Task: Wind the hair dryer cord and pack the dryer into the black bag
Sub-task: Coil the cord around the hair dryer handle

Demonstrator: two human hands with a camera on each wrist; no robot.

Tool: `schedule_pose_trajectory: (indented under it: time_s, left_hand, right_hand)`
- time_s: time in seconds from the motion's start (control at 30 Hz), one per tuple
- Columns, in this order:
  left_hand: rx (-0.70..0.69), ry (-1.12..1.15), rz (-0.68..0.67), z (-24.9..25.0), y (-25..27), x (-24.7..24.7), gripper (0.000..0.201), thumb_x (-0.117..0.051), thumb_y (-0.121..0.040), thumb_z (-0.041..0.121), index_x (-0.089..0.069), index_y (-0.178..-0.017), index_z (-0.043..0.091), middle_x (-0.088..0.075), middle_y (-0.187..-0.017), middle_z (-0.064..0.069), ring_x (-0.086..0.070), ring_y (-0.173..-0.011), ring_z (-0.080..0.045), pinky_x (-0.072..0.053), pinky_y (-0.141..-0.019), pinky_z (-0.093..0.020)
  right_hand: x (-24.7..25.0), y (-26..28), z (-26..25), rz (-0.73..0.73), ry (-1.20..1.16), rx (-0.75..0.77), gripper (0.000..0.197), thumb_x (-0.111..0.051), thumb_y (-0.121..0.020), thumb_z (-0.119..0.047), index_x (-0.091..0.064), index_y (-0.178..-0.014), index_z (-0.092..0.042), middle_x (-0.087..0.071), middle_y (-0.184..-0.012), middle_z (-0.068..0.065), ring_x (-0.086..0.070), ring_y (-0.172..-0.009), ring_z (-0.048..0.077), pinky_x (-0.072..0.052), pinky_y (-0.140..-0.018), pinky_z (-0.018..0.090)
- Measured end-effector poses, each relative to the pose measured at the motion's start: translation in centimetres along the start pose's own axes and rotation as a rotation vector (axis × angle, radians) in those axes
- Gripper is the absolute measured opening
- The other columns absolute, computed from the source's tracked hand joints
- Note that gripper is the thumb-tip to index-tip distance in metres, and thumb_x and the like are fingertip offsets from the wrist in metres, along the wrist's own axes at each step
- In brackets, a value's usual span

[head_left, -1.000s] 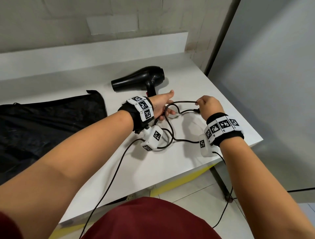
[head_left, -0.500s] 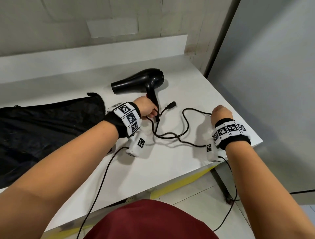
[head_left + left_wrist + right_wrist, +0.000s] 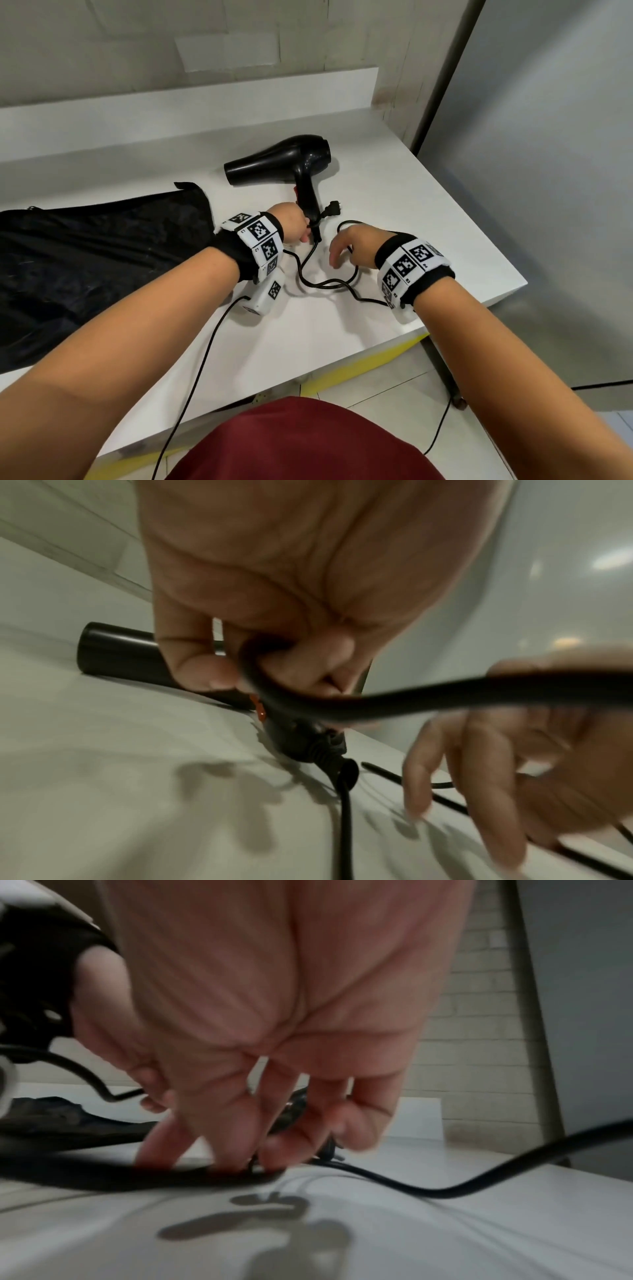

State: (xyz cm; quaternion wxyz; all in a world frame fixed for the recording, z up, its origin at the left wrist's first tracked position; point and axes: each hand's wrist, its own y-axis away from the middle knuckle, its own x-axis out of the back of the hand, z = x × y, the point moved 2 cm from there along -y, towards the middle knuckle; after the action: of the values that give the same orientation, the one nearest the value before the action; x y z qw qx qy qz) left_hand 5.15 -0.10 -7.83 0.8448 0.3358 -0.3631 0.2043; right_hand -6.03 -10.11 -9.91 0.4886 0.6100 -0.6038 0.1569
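My left hand (image 3: 294,224) pins the cord (image 3: 322,282) against the hair dryer (image 3: 291,161) handle on the worktop (image 3: 394,192) while my loose-fingered right hand (image 3: 352,245) reaches for slack that could snag, unwinding the first turn.

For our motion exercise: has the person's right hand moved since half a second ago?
Yes: the right hand moved left, from the table edge toward the hair dryer handle.

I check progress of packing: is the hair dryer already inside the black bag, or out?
Out. The hair dryer lies on the white table, beside the black bag, which lies flat.
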Motion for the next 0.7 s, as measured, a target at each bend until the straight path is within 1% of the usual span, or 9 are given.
schedule_pose_trajectory:
  time_s: [0.1,0.17,0.23,0.37,0.47,0.5,0.57,0.63,0.7]
  left_hand:
    - [0.04,0.149,0.03,-0.6,0.2,0.6,0.036,-0.037,-0.096,0.007,-0.042,-0.063,0.019,-0.055,-0.088,-0.006,-0.05,-0.065,-0.013,-0.036,-0.055,-0.015]
    - [0.079,0.349,0.031,-1.3,0.6,0.9,0.034,-0.033,-0.096,0.007,-0.041,-0.065,0.017,-0.055,-0.068,-0.003,-0.046,-0.057,-0.012,-0.037,-0.047,-0.019]
    - [0.121,0.52,0.068,-2.1,1.3,1.6,0.033,-0.03,-0.096,0.009,-0.042,-0.066,0.015,-0.054,-0.047,0.002,-0.049,-0.05,-0.011,-0.037,-0.039,-0.014]
    - [0.083,0.529,0.152,-4.1,2.5,2.3,0.032,-0.027,-0.096,0.005,-0.043,-0.07,0.016,-0.048,-0.065,-0.002,-0.055,-0.052,-0.013,-0.042,-0.046,-0.021]
    - [0.162,0.404,0.127,-5.9,3.0,2.0,0.033,-0.027,-0.096,0.002,-0.044,-0.07,0.013,-0.048,-0.066,-0.005,-0.055,-0.049,-0.014,-0.041,-0.035,-0.016]
    - [0.197,0.367,0.086,-6.3,3.2,1.8,0.032,-0.028,-0.096,0.001,-0.045,-0.07,0.01,-0.049,-0.066,-0.008,-0.053,-0.052,-0.017,-0.042,-0.037,-0.018]
    - [0.221,0.183,-0.006,-6.7,3.4,1.3,0.028,-0.033,-0.096,0.001,-0.054,-0.078,0.002,-0.057,-0.074,-0.013,-0.055,-0.059,-0.021,-0.043,-0.05,-0.023]
    - [0.195,-0.158,-0.054,-6.8,3.2,1.4,0.027,-0.039,-0.094,0.008,-0.064,-0.099,-0.001,-0.067,-0.098,-0.013,-0.065,-0.084,-0.026,-0.048,-0.067,-0.027]
    - [0.149,-0.418,-0.013,-6.5,3.1,1.8,0.032,-0.043,-0.092,0.018,-0.062,-0.109,0.0,-0.065,-0.115,-0.014,-0.061,-0.105,-0.029,-0.046,-0.082,-0.031]
  right_hand:
    - [-0.2,0.1,0.4,-0.07,0.059,-0.042,0.038,-0.052,-0.073,0.009,-0.071,-0.094,-0.016,-0.066,-0.096,-0.002,-0.059,-0.088,0.013,-0.046,-0.076,0.023]
    - [0.0,0.1,1.2,-0.04,0.116,-0.065,0.039,-0.053,-0.072,0.007,-0.072,-0.093,-0.02,-0.063,-0.093,-0.004,-0.055,-0.084,0.01,-0.041,-0.075,0.021]
    - [0.2,-0.1,2.0,-0.037,0.133,-0.092,0.043,-0.053,-0.07,0.01,-0.072,-0.094,-0.021,-0.061,-0.092,-0.005,-0.053,-0.085,0.01,-0.039,-0.076,0.019]
    - [1.1,0.1,3.2,-0.05,0.196,-0.173,0.033,-0.061,-0.071,0.007,-0.071,-0.093,-0.014,-0.053,-0.07,-0.007,-0.052,-0.079,0.015,-0.04,-0.06,0.017]
    - [1.5,0.1,3.5,-0.001,0.23,-0.247,0.021,-0.067,-0.07,0.001,-0.072,-0.088,-0.008,-0.057,-0.07,0.001,-0.055,-0.076,0.017,-0.043,-0.066,0.022]
    - [1.6,0.0,3.6,0.009,0.246,-0.269,0.02,-0.068,-0.071,0.0,-0.073,-0.089,-0.008,-0.057,-0.071,0.001,-0.055,-0.077,0.018,-0.044,-0.069,0.024]
    - [1.7,-0.1,3.4,0.019,0.294,-0.306,0.02,-0.066,-0.074,-0.002,-0.072,-0.092,-0.009,-0.06,-0.081,0.004,-0.058,-0.084,0.022,-0.049,-0.077,0.027]
    - [1.9,-0.2,3.0,0.011,0.331,-0.334,0.021,-0.063,-0.079,-0.004,-0.07,-0.098,-0.009,-0.058,-0.089,0.005,-0.061,-0.093,0.025,-0.05,-0.082,0.028]
    - [2.2,-0.3,2.6,-0.005,0.325,-0.378,0.026,-0.059,-0.082,-0.007,-0.065,-0.108,-0.006,-0.057,-0.087,0.004,-0.059,-0.086,0.023,-0.05,-0.08,0.027]
